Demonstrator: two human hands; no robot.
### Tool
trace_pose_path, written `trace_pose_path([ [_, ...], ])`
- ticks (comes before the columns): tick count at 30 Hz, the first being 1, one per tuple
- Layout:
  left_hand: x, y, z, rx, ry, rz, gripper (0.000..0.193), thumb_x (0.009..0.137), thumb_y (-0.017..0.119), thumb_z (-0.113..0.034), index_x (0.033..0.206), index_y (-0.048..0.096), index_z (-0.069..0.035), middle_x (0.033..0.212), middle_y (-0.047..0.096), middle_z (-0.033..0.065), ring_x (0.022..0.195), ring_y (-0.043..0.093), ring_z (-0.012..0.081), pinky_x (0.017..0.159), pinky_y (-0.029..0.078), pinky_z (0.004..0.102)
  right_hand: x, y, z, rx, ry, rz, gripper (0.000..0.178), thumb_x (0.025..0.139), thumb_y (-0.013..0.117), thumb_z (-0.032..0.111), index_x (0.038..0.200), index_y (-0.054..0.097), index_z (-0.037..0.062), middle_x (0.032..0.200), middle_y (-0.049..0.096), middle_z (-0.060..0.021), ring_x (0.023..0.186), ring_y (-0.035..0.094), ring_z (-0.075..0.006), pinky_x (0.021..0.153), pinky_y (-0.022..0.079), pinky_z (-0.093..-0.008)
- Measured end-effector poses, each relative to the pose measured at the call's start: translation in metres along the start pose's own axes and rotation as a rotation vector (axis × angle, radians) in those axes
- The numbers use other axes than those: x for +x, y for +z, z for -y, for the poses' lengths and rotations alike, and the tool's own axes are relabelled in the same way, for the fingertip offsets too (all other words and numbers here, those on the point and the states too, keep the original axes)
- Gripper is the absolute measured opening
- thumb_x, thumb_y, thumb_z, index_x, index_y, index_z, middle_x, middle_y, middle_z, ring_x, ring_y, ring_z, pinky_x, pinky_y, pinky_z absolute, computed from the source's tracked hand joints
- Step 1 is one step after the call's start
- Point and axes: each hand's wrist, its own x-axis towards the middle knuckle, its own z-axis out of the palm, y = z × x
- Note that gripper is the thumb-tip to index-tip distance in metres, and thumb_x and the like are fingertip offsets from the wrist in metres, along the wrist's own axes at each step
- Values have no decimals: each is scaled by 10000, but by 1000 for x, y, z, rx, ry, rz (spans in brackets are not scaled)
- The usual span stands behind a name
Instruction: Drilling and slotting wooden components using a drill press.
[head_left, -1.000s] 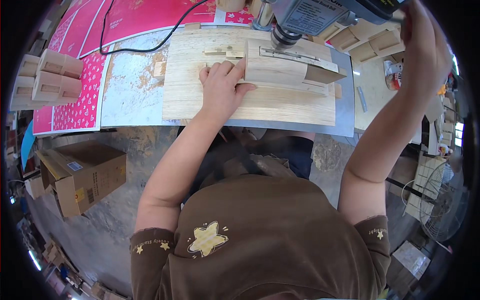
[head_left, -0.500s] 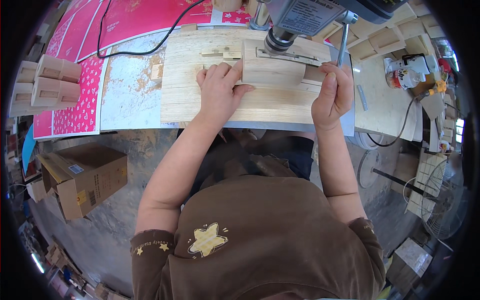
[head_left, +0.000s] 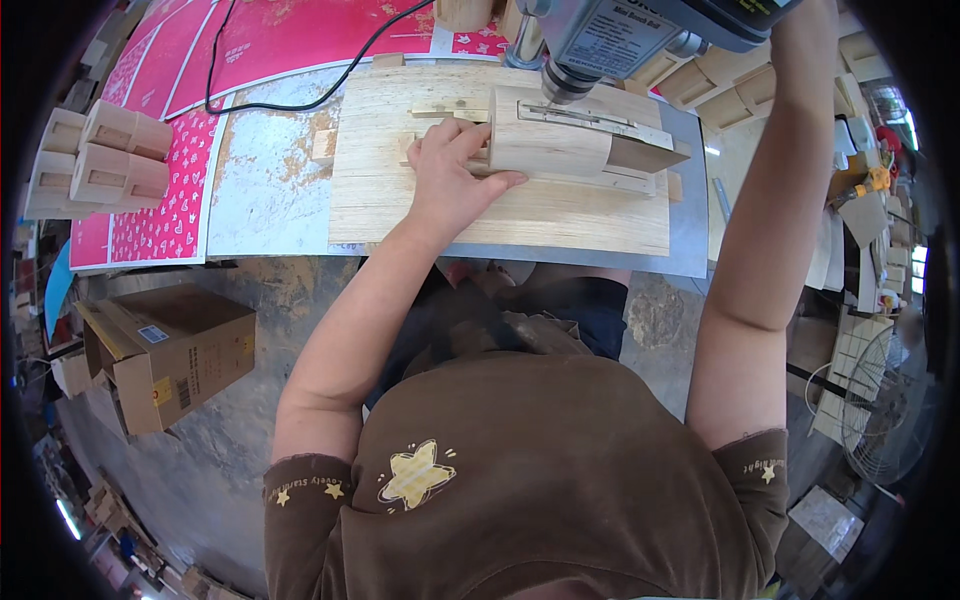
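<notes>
Resting the left hand [head_left: 452, 178] against a pale wooden block [head_left: 550, 146], a person in a brown T-shirt [head_left: 540, 450] works at a bench drill [head_left: 640, 40]. The block, rounded on top, lies just to the right of that hand, on the far right part of a wooden board [head_left: 500, 225], well in from the board's near edge. The hand meets it at its left end: the fingers bend in toward the end face, partly out of sight, while the thumb stands apart from them and reaches along the block's lower near side. At the block's right end, a flat panel [head_left: 650, 157] juts out toward the board's right edge. A drill chuck [head_left: 568, 82] hangs above the long slot [head_left: 575, 117] in the block's top; whether a bit touches the wood cannot be told. The right hand [head_left: 803, 25] is raised beyond the board's far right corner, beside the drill. Its fingers are hidden at the upper rim, so whether they are spread or closed on anything cannot be told. Wooden pieces [head_left: 120, 160] are stacked toward the left end of the worktop [head_left: 265, 190], past the board's left edge.
</notes>
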Motion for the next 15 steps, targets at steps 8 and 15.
trace_pose_path([
  [8,5,-5,4,-200,-90,81,405,579,806,-102,942,639,-39,979,516,15,985,500,158,878,405,328,-144,4,-5,318,78,494,408,799,654,152,1171,524,43,1038,598,-101,1009,522,-235,880,391,-337],
  [15,-4,-73,20,-99,138,51,406,612,781,4,988,628,-22,1092,460,19,980,526,137,808,495,255,-187,-18,34,516,314,670,275,744,661,73,1000,592,3,884,592,-151,860,551,-320,771,433,-345],
])
